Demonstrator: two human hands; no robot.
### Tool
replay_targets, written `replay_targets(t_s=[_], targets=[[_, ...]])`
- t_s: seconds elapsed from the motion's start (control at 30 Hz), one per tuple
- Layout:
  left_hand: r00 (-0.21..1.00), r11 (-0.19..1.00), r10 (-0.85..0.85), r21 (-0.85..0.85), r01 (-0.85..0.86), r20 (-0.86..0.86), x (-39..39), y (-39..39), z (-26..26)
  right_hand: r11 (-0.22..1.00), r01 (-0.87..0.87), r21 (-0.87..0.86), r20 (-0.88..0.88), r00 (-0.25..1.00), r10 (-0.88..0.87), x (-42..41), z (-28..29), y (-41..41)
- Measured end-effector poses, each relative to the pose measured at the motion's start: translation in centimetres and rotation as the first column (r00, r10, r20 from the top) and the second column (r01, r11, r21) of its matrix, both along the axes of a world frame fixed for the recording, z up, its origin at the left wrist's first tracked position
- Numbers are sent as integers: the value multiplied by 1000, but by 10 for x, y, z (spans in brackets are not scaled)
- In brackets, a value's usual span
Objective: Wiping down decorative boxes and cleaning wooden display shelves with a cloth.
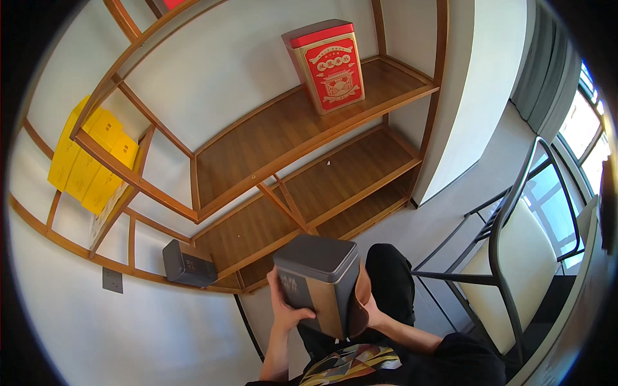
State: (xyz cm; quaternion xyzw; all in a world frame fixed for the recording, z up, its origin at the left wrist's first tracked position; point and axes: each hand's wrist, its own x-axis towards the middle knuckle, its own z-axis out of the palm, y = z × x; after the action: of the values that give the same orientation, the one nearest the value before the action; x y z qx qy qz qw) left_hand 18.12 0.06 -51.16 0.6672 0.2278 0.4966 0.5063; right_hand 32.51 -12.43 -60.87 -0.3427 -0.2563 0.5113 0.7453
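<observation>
A dark grey tin box with a lid and a gold-brown band is held upright before my body. My left hand grips its left side, the thumb across the front. On the other side, my right hand holds a brown cloth or soft leather piece against the tin; some of its fingers are hidden. A similar dark tin box lies tilted at the left end of a low wooden shelf. Higher up stands a tall red and gold tin bearing writing.
The wooden shelving unit stands against a white wall, its edges beyond my hands. Yellow boxes sit on a shelf at the left. A metal-framed chair with a cream seat is at the right, beside a table edge. A wall socket is at lower left.
</observation>
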Motion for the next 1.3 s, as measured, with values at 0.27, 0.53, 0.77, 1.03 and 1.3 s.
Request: replay_targets(t_s=[0.27,0.53,0.77,1.03,1.3], targets=[[932,921,-362,-167,352,-30,-4,-6,5,998,-56,14,361,931,47,0,44,10],[922,840,-385,-428,334,-35,-30,-22,-34,955,-212,206,292,945,147,33,79,59],[881,769,-454,-442,462,132,-39,-13,-57,964,-232,126,347,921,177,6,41,39],[797,701,-465,-390,597,385,-52,3,-75,969,-192,154,35,981,189,23,37,37],[951,801,-109,-541,257,290,-23,-6,-25,912,-404,-69,96,907,409,54,76,36]])
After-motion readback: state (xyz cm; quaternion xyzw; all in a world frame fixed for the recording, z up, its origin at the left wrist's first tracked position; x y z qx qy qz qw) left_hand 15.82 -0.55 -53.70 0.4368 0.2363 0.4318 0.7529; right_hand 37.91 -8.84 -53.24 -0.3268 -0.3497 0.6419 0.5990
